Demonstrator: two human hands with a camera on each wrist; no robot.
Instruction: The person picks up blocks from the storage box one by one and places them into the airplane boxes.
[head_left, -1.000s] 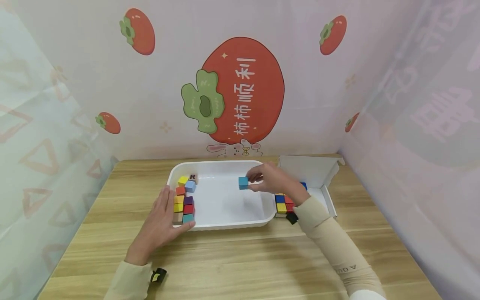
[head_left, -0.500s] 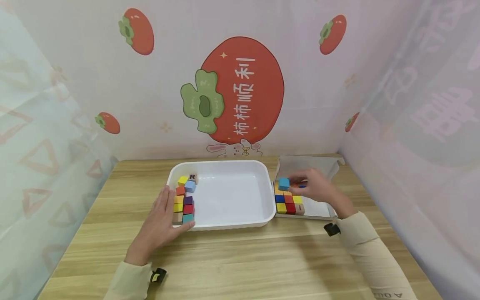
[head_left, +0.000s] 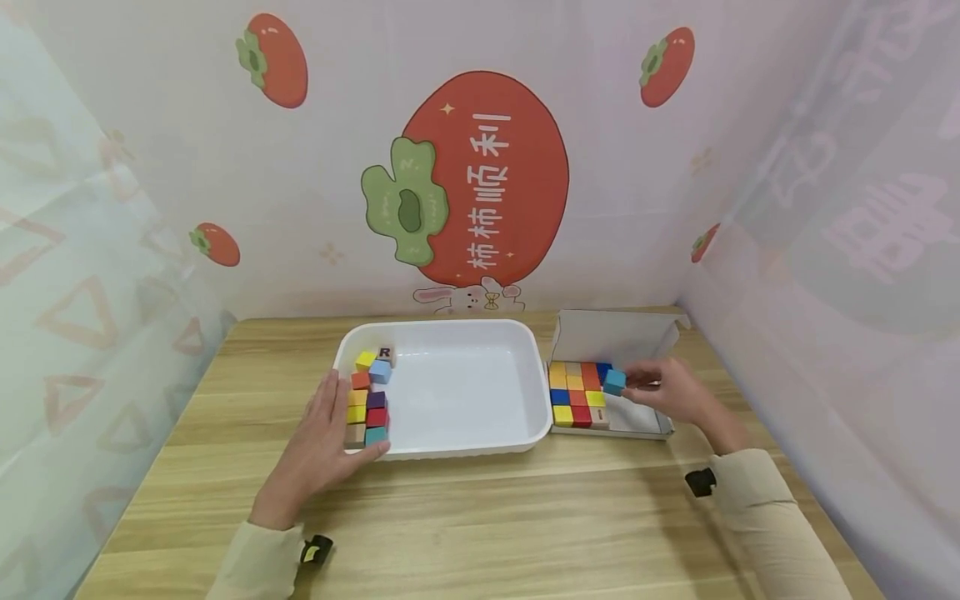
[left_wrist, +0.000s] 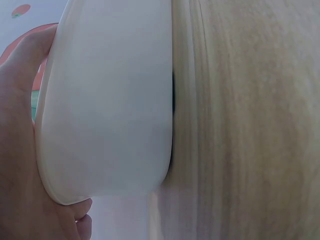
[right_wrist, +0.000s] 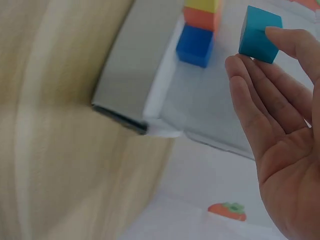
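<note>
My right hand (head_left: 670, 390) pinches a teal cube block (head_left: 614, 382) between thumb and fingertips, above the open white cardboard box (head_left: 633, 421). In the right wrist view the thumb presses one face of the teal block (right_wrist: 260, 35), with the fingers behind it. Rows of coloured blocks (head_left: 576, 397) fill the box's left part, one natural wood. My left hand (head_left: 311, 450) rests with straight fingers on the left rim of a white tray (head_left: 457, 400), its thumb along the near edge. Several loose blocks (head_left: 377, 400) lie inside the tray beside that hand.
The box's lid (head_left: 615, 337) stands raised at the back, and its left side adjoins the tray. A patterned cloth (head_left: 337, 167) hangs behind the wooden table (head_left: 480, 525). Each wrist wears a small black device (head_left: 317, 550).
My right hand has carried the teal block from above the tray rightward to above the box, beside the rows of blocks. The left hand has stayed on the tray's rim.
</note>
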